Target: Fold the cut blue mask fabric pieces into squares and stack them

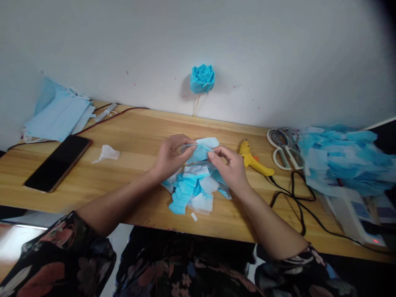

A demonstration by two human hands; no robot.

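Between both hands, a light blue piece of mask fabric [199, 153] is held by its two sides. My left hand [173, 154] pinches its left edge between thumb and fingers. On the opposite edge, my right hand [229, 165] has thumb and forefinger closed. Just below and partly under the hands lies a loose pile of blue and white fabric pieces [182, 194]. A tiny white scrap [194, 216] rests in front of that pile. Right of my right hand is a yellow glue gun [255, 163] on its side.
A blue fabric flower [202, 78] on a stick leans against the wall. Face masks [60, 117], a phone [58, 163] and a white scrap [109, 152] lie left. Scissors [286, 150], a fabric heap [343, 156], black cable [297, 198] and a lit power strip [355, 214] are right.
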